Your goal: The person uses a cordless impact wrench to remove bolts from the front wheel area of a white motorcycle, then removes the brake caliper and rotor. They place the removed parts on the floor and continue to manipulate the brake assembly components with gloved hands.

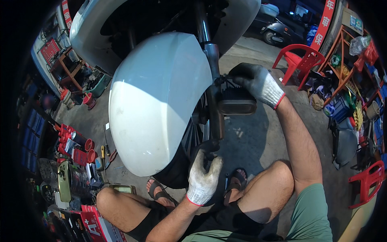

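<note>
A glossy white front fender (151, 105) of a scooter covers most of the front wheel (171, 173). Beside it runs the fork leg (212, 64), with a black block-shaped part (238, 107) on its outer side. My right hand (258, 82), in a white glove with dark coated fingers, has its fingers bent over the top of that part, next to the fork. Low at the fork's bottom end is my left hand (204, 173), gloved alike, fingers curled and thumb a little apart. Its fingertips are dark against the wheel; anything in them is hidden.
Left on the floor lie screwdrivers (103, 153), red-handled pliers (111, 158), red cups and boxes. A red plastic chair (298, 62) stands at the far right, with another red chair (367, 183) nearer. A cluttered shelf (342, 64) lines the right side; a parked scooter (276, 30) is behind.
</note>
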Demonstrator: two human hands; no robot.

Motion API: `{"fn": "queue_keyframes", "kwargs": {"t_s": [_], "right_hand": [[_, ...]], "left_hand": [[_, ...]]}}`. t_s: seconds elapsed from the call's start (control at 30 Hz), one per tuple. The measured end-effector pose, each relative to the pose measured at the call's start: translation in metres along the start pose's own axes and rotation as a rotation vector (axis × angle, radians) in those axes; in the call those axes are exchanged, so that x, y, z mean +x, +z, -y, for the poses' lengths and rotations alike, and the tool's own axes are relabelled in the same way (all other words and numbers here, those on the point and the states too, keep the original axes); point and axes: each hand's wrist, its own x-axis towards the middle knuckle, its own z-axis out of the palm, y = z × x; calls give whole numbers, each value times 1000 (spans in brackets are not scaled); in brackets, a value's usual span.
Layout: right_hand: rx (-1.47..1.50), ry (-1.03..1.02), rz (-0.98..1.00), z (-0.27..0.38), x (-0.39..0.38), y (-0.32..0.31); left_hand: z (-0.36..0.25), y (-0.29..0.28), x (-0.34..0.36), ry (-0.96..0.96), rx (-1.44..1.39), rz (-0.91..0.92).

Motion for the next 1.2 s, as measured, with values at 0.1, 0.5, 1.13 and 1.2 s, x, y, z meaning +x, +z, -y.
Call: {"fn": "queue_keyframes", "kwargs": {"t_s": [0.1,0.5,1.13,1.2], "right_hand": [[11,12,8,2,1,2],[135,-131,5,-23,17,9],[131,-48,17,-10,17,15],[152,-48,3,-17,16,18]], "left_hand": [[6,1,0,-2,4,-1],[9,13,7,114,45,7],[28,34,59,-290,-474,-129],[26,40,57,-218,-465,-162]]}}
